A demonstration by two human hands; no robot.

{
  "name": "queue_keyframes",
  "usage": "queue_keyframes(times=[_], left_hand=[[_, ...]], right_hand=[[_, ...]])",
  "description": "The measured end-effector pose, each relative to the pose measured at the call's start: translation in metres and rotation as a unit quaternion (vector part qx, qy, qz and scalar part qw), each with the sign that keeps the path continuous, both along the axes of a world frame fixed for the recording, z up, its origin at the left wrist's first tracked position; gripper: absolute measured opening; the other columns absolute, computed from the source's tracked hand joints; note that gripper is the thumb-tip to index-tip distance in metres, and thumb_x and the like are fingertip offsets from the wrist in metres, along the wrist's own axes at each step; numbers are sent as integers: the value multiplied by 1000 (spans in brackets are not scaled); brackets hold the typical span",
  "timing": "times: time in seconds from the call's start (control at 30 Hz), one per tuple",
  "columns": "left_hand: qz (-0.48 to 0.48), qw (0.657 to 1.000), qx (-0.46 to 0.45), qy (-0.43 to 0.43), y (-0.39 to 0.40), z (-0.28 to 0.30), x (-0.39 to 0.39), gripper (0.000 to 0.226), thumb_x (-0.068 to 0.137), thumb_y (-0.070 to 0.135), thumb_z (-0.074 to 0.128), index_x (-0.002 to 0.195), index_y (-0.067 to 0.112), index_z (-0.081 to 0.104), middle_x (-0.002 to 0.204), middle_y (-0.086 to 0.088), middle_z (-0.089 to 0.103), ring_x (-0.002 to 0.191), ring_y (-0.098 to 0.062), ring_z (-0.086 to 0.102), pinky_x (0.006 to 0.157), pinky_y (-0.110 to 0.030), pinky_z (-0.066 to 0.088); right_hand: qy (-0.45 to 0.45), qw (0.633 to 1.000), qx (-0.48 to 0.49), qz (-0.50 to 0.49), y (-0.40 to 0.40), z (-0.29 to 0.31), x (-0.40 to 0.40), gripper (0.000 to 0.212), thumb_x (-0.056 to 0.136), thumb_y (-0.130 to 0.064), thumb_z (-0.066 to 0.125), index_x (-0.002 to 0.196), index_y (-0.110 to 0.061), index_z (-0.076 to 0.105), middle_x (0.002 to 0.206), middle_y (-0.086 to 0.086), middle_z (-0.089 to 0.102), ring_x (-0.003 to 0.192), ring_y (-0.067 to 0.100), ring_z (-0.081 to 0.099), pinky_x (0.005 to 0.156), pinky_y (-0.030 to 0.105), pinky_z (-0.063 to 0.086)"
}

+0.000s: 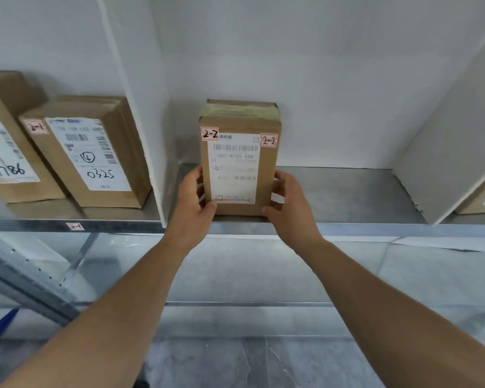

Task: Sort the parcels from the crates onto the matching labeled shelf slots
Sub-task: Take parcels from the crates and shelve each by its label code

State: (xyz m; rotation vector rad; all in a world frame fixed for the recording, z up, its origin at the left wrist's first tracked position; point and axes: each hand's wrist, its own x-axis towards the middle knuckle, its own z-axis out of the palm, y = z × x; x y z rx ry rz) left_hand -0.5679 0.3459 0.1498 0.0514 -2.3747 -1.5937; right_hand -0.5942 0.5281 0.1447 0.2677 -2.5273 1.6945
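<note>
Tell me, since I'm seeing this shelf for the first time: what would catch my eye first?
A brown parcel marked 2-2 in two red-edged stickers stands upright in the middle shelf slot, with the left hand and right hand gripping its lower sides. In the slot to the left, past a white divider, two more parcels lean; the nearer parcel is marked 2-1.

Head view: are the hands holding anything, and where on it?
Yes. Both hands hold the parcel marked 2-2, standing upright on the shelf. The left hand grips its lower left edge, the right hand its lower right edge.
</note>
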Motion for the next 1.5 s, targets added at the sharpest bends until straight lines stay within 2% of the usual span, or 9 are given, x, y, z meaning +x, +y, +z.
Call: queue_keyframes(times=[0.23,0.5,0.63,0.8,0.93,1.1,1.23,1.4,1.5], left_hand=[[0,1000,7,-21,3,4,-13,70,89,-11,48,142,26,22,144,5,38,130,-5,35,111,-29,34],[-6,999,12,-30,0,4,-17,80,84,-15,50,143,28,18,143,5,36,127,-6,35,106,-26,37],[2,999,23,-37,-3,4,-12,90,76,-17,52,144,32,18,148,4,31,136,-14,32,109,-39,38],[23,996,-54,-62,10,17,25,71,83,-6,57,140,27,29,148,2,29,136,-17,32,100,-23,34],[26,978,-194,-64,23,29,81,45,95,21,53,138,24,40,143,3,42,129,-16,43,106,-32,39],[100,938,-327,-59,37,36,152,38,96,37,48,131,24,52,134,5,53,123,-14,46,98,-26,38],[135,920,-359,-83,31,25,206,32,90,30,56,116,14,64,113,-6,66,103,-28,60,83,-39,50],[203,888,-384,-151,9,10,270,35,76,33,58,97,8,70,89,-11,69,75,-35,64,60,-41,53],[240,872,-383,-187,-7,2,301,43,80,40,49,101,9,68,92,-11,68,75,-35,63,58,-40,53]], right_hand=[[-12,1000,-4,-9,-6,-3,-18,63,82,7,56,133,-26,39,133,-2,47,119,15,53,87,38,56],[-2,1000,18,-16,-7,-2,-18,63,82,5,57,135,-22,37,134,-1,44,119,14,51,91,33,54],[27,994,99,-29,-1,6,-6,61,83,-6,65,137,-17,38,135,1,39,115,11,46,97,26,44],[79,968,232,-57,13,18,33,43,87,-10,62,127,-18,51,132,0,42,106,17,56,86,30,50],[139,945,296,-3,15,27,71,29,86,-8,60,114,-15,61,118,2,54,99,21,59,71,35,53],[189,914,349,88,1,36,119,23,90,-14,58,112,-15,64,115,4,59,102,23,60,71,30,49],[199,887,382,165,-19,34,152,29,93,-14,53,121,-14,60,119,6,57,106,24,57,77,31,48],[208,847,409,266,-50,22,189,29,92,-16,49,119,-11,57,119,7,53,108,26,51,74,34,43],[209,833,398,324,-76,21,210,25,70,-12,74,93,-8,66,92,9,60,81,30,61,52,29,38]])
